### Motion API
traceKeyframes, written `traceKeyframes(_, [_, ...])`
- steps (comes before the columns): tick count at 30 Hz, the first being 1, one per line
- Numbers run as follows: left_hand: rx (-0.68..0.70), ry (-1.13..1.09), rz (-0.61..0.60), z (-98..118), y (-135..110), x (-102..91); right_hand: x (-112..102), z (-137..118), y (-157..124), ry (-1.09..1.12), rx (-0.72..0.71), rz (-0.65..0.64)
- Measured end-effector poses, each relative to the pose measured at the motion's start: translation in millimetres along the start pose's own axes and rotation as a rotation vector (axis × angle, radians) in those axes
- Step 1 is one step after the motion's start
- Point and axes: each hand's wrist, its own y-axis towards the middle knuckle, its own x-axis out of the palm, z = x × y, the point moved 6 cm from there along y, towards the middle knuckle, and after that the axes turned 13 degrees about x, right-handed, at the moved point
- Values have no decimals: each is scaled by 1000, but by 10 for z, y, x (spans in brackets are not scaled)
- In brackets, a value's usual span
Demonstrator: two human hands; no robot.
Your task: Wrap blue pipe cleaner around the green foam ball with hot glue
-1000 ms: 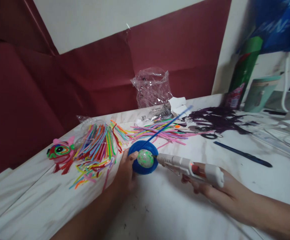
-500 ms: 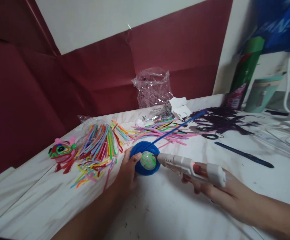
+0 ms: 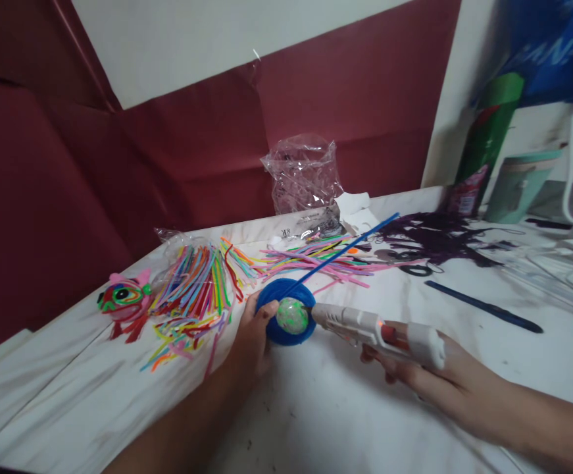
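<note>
My left hand [image 3: 250, 332] grips a blue coiled pipe-cleaner disc [image 3: 279, 329] with a pale green speckled ball [image 3: 292, 315] set in its middle. A loose blue pipe-cleaner tail [image 3: 345, 250] runs from the disc up and to the right. My right hand [image 3: 414, 372] holds a white hot glue gun [image 3: 379, 332], its nozzle touching the right side of the ball. A small red light shows on the gun's body.
Several colourful pipe cleaners [image 3: 202, 283] lie spread on the white marble table [image 3: 316, 421]. A red and green pipe-cleaner figure [image 3: 121, 299] sits at the left. Behind are a clear plastic bag [image 3: 306, 174], dark purple strands [image 3: 434, 237], a dark blue stick [image 3: 483, 306] and a green can [image 3: 483, 141].
The blue tail swung slightly, dipping and then rising again. Both hands, the disc and the glue gun stayed nearly in place.
</note>
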Motion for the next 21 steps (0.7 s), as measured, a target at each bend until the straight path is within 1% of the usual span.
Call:
traceKeyframes(6, [-44, 4, 30, 13, -8, -7, 6, -3, -16, -8, -6, -2])
traceKeyframes(13, [-70, 21, 6, 31, -36, 35, 10, -15, -3, -7, -11, -10])
traceKeyframes(16, [-54, 55, -21, 39, -50, 48, 21, 5, 1, 16, 1, -26])
traceKeyframes(21, [-21, 77, -99, 29, -78, 81, 30, 29, 16, 19, 29, -39])
